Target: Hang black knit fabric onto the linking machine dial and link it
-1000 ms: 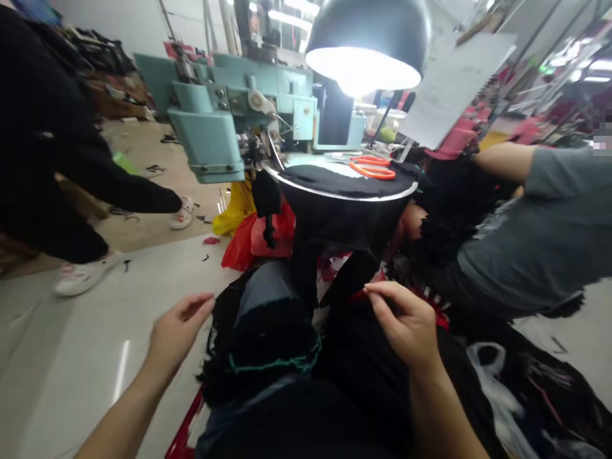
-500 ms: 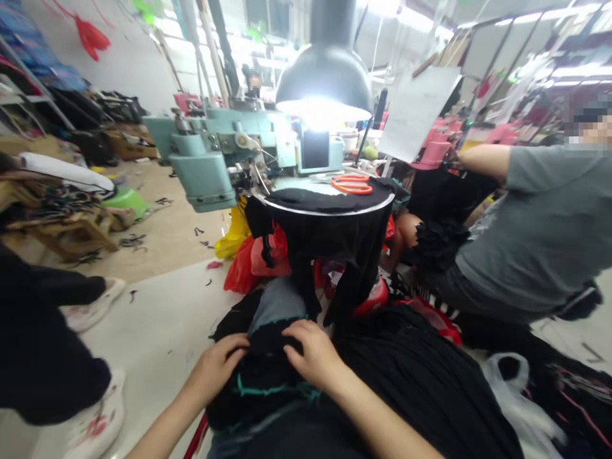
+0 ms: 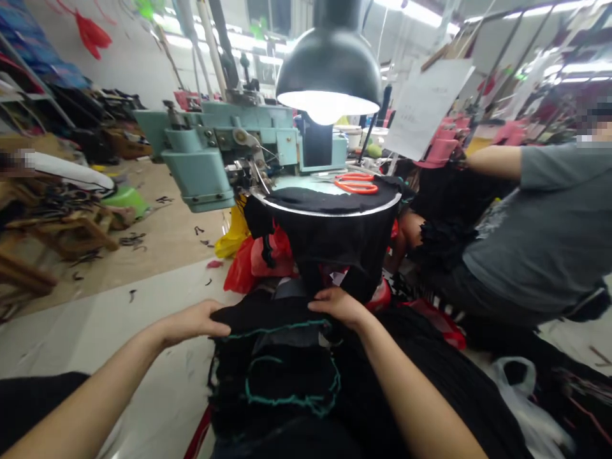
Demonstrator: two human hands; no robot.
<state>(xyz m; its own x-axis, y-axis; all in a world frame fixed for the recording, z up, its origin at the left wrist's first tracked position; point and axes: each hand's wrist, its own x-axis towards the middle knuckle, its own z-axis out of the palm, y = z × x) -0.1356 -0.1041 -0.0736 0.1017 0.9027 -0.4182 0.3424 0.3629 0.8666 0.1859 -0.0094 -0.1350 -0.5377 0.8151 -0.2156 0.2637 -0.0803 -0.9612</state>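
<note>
A black cloth piece (image 3: pixel 272 311) with a teal-stitched edge is stretched between my two hands over my lap. My left hand (image 3: pixel 210 320) pinches its left end, and my right hand (image 3: pixel 337 305) grips the right end. Below it, more black fabric with a curved teal seam (image 3: pixel 287 400) lies across my lap. Beyond my hands stands a pale green sewing machine (image 3: pixel 198 167). Orange-handled scissors (image 3: pixel 356 183) rest on its round work surface, which is partly covered by black cloth.
A dark lamp (image 3: pixel 329 70) hangs lit above the machine. To the right sits a person in a grey shirt (image 3: pixel 564 210). A black fabric pile (image 3: pixel 421 370) and a clear plastic bag (image 3: pixel 530 408) lie at the right, red bags (image 3: pixel 241 268) under the machine.
My hands have moved apart and slightly up, and the cloth between them is now spread out. The person standing at the left has mostly gone out of view.
</note>
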